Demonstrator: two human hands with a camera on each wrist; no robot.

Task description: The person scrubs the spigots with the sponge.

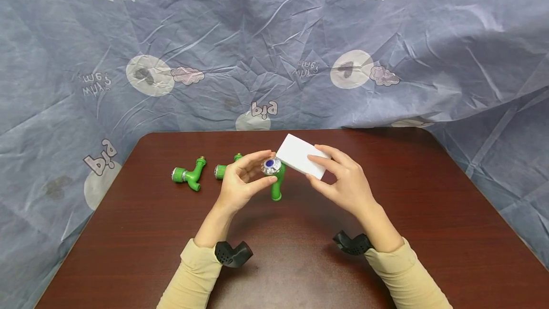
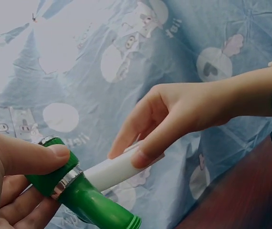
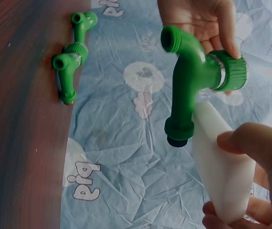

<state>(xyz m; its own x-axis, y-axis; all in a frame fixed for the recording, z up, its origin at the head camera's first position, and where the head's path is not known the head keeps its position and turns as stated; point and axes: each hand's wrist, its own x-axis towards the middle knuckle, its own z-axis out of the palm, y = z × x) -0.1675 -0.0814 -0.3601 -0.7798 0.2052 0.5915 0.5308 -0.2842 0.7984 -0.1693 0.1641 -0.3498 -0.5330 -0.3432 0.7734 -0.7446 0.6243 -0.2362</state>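
My left hand (image 1: 241, 181) grips a green tap (image 3: 186, 86) by its ribbed knob, thumb on one side and fingers on the other. The knob's end is clear and faceted with a blue centre, seen in the head view. My right hand (image 1: 345, 180) pinches a white sponge block (image 1: 301, 155) between thumb and fingers. One end of the block lies against the tap's body, behind it in the right wrist view. Both things are held up above the table.
Two more green taps lie on the dark red-brown table (image 1: 141, 232): one at the left (image 1: 190, 174), the other tap (image 1: 220, 171) partly hidden behind my left hand. A printed grey-blue cloth (image 1: 274, 94) hangs behind the table's far edge.
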